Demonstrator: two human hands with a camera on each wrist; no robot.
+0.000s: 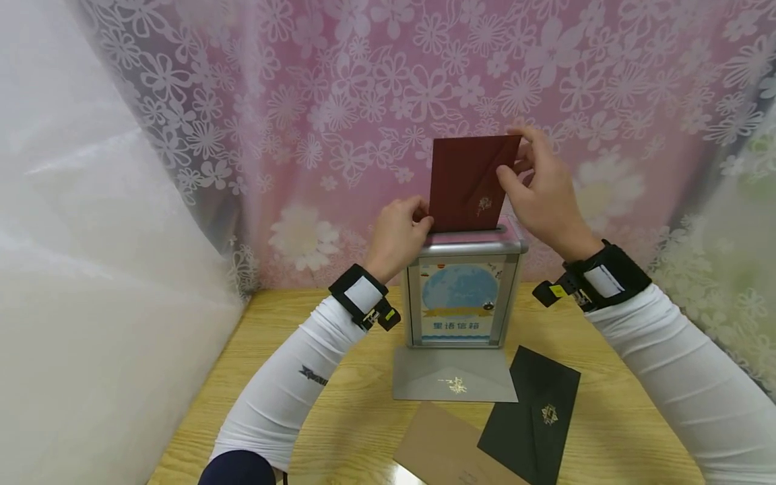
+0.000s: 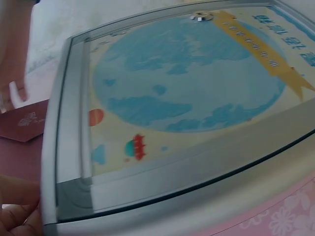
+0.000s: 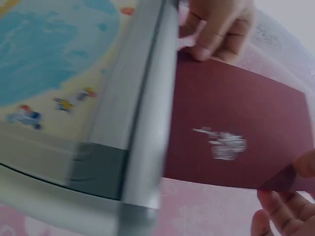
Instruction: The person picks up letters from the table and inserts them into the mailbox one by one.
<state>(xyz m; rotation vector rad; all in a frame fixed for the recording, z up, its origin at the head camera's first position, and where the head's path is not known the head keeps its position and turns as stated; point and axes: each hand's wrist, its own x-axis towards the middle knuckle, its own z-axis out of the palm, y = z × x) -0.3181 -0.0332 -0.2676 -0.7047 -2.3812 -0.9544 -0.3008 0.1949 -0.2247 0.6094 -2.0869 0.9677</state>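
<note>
A dark red envelope (image 1: 467, 182) stands upright over the silver-framed letter box (image 1: 462, 296), its lower edge at the slot in the pink top. My right hand (image 1: 542, 192) pinches its upper right side between thumb and fingers. At the lower left edge, close over the box top, my left hand (image 1: 400, 232) pinches it with curled fingers. In the right wrist view the envelope (image 3: 236, 123) shows a pale printed emblem, with the left hand (image 3: 219, 29) at one side and the right hand (image 3: 285, 211) at the far corner. The left wrist view shows the box's front picture (image 2: 187, 73) up close.
A grey envelope (image 1: 455, 377) lies flat before the box. Beside it are a black envelope (image 1: 536, 417) and a brown envelope (image 1: 448, 444), the black one overlapping the brown. A flowered pink curtain (image 1: 364, 101) hangs behind the wooden table (image 1: 291, 323).
</note>
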